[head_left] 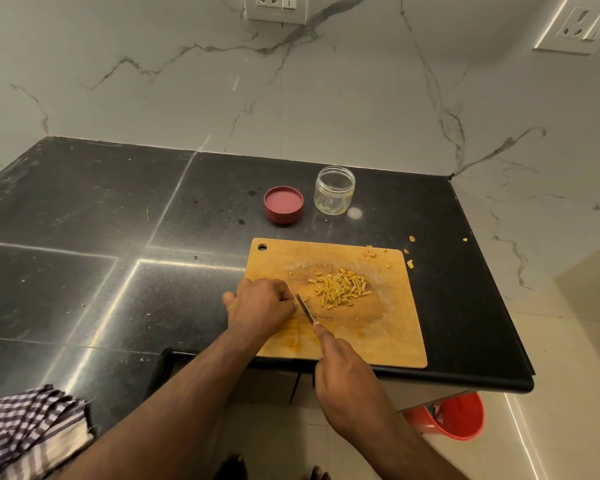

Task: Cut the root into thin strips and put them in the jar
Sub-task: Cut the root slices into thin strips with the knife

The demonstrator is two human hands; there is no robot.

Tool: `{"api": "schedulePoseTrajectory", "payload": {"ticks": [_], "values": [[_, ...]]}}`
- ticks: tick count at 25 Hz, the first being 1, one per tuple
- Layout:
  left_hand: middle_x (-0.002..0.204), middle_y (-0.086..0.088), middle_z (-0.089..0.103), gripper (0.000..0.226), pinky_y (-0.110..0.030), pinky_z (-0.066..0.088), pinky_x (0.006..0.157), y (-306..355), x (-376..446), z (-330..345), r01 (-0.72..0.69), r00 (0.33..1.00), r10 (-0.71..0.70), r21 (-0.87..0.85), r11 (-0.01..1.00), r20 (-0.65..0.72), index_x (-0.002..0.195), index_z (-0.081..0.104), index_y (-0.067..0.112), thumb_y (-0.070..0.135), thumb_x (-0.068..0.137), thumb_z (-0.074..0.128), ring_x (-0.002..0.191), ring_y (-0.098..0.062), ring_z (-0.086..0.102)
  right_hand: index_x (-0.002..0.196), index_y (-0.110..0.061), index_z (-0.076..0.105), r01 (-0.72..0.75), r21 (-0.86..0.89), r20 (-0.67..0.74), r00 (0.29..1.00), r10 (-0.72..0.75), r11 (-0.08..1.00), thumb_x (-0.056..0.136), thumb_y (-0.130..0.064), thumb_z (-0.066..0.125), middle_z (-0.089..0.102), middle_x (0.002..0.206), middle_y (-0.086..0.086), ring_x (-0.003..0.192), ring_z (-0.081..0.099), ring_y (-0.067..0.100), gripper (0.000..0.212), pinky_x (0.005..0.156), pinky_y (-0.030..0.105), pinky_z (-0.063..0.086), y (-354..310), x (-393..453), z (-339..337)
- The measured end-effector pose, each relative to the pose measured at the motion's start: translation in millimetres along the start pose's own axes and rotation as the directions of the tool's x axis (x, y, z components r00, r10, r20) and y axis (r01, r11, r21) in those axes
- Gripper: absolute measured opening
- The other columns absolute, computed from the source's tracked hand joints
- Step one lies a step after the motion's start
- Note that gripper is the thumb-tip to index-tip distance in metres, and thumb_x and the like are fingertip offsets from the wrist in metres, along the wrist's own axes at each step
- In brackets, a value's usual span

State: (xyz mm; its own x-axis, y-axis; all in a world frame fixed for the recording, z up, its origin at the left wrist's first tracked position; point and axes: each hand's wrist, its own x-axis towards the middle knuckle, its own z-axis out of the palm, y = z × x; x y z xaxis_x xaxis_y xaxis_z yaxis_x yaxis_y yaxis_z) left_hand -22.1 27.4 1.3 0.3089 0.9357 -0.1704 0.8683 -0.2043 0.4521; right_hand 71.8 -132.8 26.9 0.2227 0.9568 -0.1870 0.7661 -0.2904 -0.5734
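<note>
Right hand (347, 372) wraps the knife (305, 310) handle, blade angled down at the small root stub (298, 301) pinched by the left hand (260, 303) on the cutting board (388, 334). Judged stiff, light and slippery; best pinned low, fingertips tucked. Cut strips (340, 288) lie piled mid-board; the jar (334, 195) stands open on the counter (118, 237).

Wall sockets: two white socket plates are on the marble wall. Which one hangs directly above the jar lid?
The socket plate at top centre, with a switch beside its holes. The other socket plate sits far right, past the counter's corner.
</note>
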Motion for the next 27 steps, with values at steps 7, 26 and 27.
{"api": "schedulePoseTrajectory", "payload": {"ticks": [7,26,27], "values": [[0.090,0.019,0.063,0.015,-0.041,0.027,0.085,1,-1,0,0.004,1.000,-0.004,0.009,1.000,-0.016,0.086,0.070,0.035,0.046,0.090,0.061,0.107,-0.013,0.044,0.154,-0.030,0.015,0.004,-0.011,0.029,1.000,-0.004,1.000,0.104,-0.026,0.029,0.048,0.132,0.000,0.106,0.052,0.016,0.052,0.086,0.030,0.046,0,2,4],[0.089,0.019,0.063,0.014,-0.041,0.027,0.085,1,0,-3,0.025,1.000,-0.025,-0.003,1.000,-0.011,0.087,0.071,0.035,0.046,0.090,0.063,0.101,-0.009,0.039,0.155,-0.029,0.015,0.009,0.005,0.030,1.000,-0.009,1.000,0.104,-0.024,0.030,0.047,0.136,0.000,0.109,0.052,0.016,0.053,0.087,0.029,0.045,-1,6,3],[0.089,0.019,0.063,0.014,-0.041,0.028,0.086,1,0,-2,0.025,1.000,-0.025,0.001,1.000,-0.009,0.087,0.071,0.035,0.047,0.090,0.063,0.102,-0.009,0.040,0.155,-0.029,0.015,0.006,0.003,0.037,0.999,-0.006,1.000,0.104,-0.024,0.030,0.048,0.134,0.000,0.107,0.052,0.015,0.053,0.086,0.028,0.044,0,5,3]]}}
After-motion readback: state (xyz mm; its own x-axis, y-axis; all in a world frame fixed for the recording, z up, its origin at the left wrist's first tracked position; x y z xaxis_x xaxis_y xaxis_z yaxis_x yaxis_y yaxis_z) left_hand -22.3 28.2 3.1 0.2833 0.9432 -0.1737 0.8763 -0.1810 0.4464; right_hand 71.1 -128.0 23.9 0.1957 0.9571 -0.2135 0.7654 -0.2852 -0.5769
